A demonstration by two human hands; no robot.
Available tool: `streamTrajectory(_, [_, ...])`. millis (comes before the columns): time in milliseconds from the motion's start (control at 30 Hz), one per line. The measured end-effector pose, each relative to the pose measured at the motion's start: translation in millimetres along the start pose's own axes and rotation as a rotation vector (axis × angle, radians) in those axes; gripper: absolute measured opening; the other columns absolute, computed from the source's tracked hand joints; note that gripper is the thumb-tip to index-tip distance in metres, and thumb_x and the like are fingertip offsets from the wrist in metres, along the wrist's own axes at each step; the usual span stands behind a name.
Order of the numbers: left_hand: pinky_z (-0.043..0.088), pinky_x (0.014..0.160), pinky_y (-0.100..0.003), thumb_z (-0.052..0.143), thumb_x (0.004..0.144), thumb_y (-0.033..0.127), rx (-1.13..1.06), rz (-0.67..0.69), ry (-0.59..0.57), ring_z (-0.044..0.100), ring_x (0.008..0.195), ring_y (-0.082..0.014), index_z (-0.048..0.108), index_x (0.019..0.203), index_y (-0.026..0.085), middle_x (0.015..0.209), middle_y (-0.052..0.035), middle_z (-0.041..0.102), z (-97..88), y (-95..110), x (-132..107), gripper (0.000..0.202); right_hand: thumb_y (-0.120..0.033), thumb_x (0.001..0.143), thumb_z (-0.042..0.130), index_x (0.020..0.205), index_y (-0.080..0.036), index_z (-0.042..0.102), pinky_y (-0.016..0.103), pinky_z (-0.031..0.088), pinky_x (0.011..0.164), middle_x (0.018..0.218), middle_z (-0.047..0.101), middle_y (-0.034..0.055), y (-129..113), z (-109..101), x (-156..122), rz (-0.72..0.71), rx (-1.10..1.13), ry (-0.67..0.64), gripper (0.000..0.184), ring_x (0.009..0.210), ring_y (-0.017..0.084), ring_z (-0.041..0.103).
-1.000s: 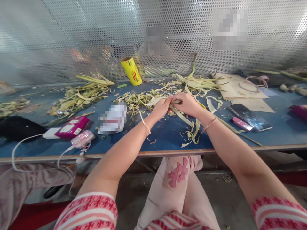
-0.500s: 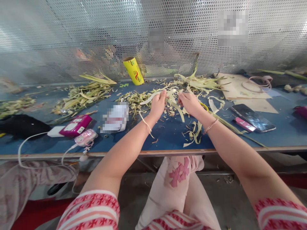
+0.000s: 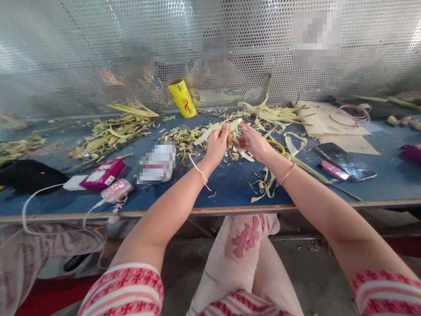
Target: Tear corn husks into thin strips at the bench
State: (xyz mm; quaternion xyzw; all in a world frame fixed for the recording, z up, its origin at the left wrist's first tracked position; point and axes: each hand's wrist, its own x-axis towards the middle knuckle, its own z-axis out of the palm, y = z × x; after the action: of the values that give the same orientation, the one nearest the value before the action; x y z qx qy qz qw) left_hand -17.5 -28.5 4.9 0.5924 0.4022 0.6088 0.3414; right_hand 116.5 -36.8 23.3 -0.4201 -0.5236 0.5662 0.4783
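My left hand [image 3: 217, 144] is closed on a pale, flat strip of leaf or husk [image 3: 204, 136], which sticks out to the left and above the fingers. Close to its right, my right hand [image 3: 255, 142] reaches toward the strip's other end with its fingers stretched out and slightly apart. Whether its fingertips touch the strip is hard to see. Beneath both hands lie shredded pale green scraps [image 3: 189, 137] on the blue table [image 3: 226, 188]. A loose curled peeling [image 3: 268, 182] rests below my right hand.
A yellow cardboard tube [image 3: 182, 98] stands tilted near the perforated metal panel [image 3: 250, 48]. Leaf heaps [image 3: 112, 134] lie left, more leaves [image 3: 272, 112] behind my right hand. Also around: phone [image 3: 348, 162], cardboard sheets [image 3: 332, 116], magenta box [image 3: 102, 174], white cable [image 3: 24, 210].
My right hand has gone from closed to fingers stretched out, and has moved slightly left toward my left hand. The narrow strip that hung between the hands now lies lower. My left hand stays put.
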Motion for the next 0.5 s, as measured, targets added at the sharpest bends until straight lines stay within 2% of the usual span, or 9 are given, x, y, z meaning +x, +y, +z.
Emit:
streamTrajectory(100, [0.033, 0.048, -0.024, 0.05, 0.079, 0.073, 0.035, -0.021, -0.051, 0.039, 0.048, -0.0085, 0.051, 0.062, 0.018, 0.05, 0.0028, 0.04, 0.7, 8, -5, 0.057, -0.036, 0.097, 0.041, 0.093, -0.022, 0.055, 0.026, 0.048, 0.068, 0.062, 0.056, -0.0023, -8, 4, -5, 0.177, 0.157, 0.008, 0.021, 0.058, 0.012, 0.057])
streamTrajectory(167, [0.033, 0.048, -0.024, 0.049, 0.079, 0.073, 0.045, -0.027, -0.071, 0.039, 0.048, -0.0085, 0.053, 0.065, 0.018, 0.051, 0.003, 0.04, 1.0, 10, -6, 0.057, -0.034, 0.097, 0.039, 0.085, -0.02, 0.054, 0.026, 0.048, 0.066, 0.063, 0.056, -0.001, -12, 5, -8, 0.229, 0.204, -0.012, 0.024, 0.059, 0.012, 0.058])
streamTrajectory(233, [0.033, 0.048, -0.024, 0.048, 0.079, 0.074, 0.058, -0.021, -0.073, 0.039, 0.049, -0.0088, 0.053, 0.067, 0.018, 0.053, 0.0027, 0.041, 0.8, 8, -6, 0.058, -0.03, 0.097, 0.038, 0.083, -0.02, 0.054, 0.026, 0.048, 0.064, 0.069, 0.058, -0.0001, -13, 7, -10, 0.22, 0.215, -0.016, 0.024, 0.059, 0.012, 0.057])
streamTrajectory(333, [0.032, 0.05, -0.024, 0.047, 0.078, 0.075, 0.076, 0.0, -0.043, 0.039, 0.051, -0.0092, 0.051, 0.066, 0.018, 0.054, 0.002, 0.041, -0.4, 2, -3, 0.058, -0.026, 0.096, 0.041, 0.087, -0.02, 0.055, 0.024, 0.044, 0.055, 0.078, 0.059, -0.0013, -12, 9, -11, 0.135, 0.191, 0.03, 0.017, 0.054, 0.009, 0.051])
streamTrajectory(500, [0.034, 0.051, -0.024, 0.05, 0.077, 0.073, 0.031, -0.04, -0.01, 0.039, 0.053, -0.0087, 0.054, 0.075, 0.019, 0.059, 0.0022, 0.041, -0.7, -2, -2, 0.055, -0.027, 0.093, 0.047, 0.092, -0.023, 0.052, 0.02, 0.033, 0.045, 0.073, 0.052, -0.0058, -7, 10, -10, 0.058, 0.12, 0.049, 0.007, 0.045, 0.005, 0.041])
